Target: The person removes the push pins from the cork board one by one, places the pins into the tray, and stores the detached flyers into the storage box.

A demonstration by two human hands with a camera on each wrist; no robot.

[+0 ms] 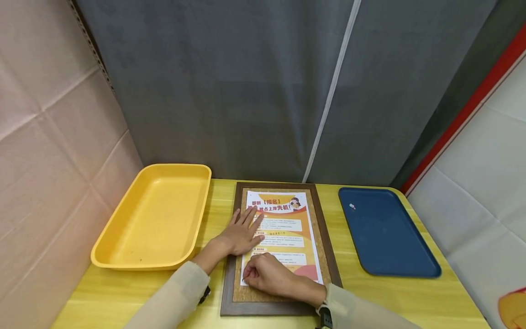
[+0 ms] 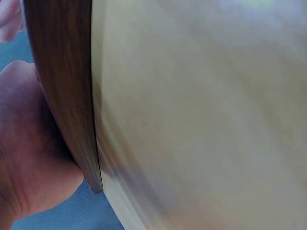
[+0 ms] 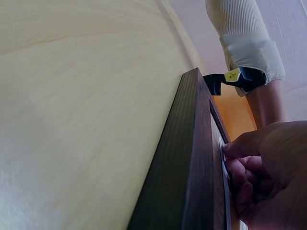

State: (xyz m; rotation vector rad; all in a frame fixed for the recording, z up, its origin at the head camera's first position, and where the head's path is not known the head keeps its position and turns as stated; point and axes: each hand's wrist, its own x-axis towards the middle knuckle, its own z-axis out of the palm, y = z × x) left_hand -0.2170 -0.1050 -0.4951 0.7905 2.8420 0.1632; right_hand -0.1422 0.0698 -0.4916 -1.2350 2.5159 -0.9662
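Observation:
A printed poster [image 1: 283, 240] lies on a cork board [image 1: 324, 269] with a brown wooden frame [image 1: 263, 309]. My left hand [image 1: 243, 234] rests flat across the poster's left edge, fingers spread and pointing up the sheet. At the poster's lower left corner is my right hand [image 1: 269, 274], its fingers curled. The right wrist view shows the right thumb [image 3: 242, 145] pressing down just inside the frame, with the other fingers bent beneath the palm. Whether something small sits under that thumb, I cannot tell. In the left wrist view, the left palm [image 2: 33, 153] bears on the frame's side.
To the left stands a deep yellow tray [image 1: 100, 263]. A flat blue tray [image 1: 390, 233] lies on the right, with a few tiny pale and pinkish pieces [image 1: 352, 206] near its upper left corner. The wood-grain table [image 1: 349, 301] meets a grey curtain [image 1: 246, 114] at the back.

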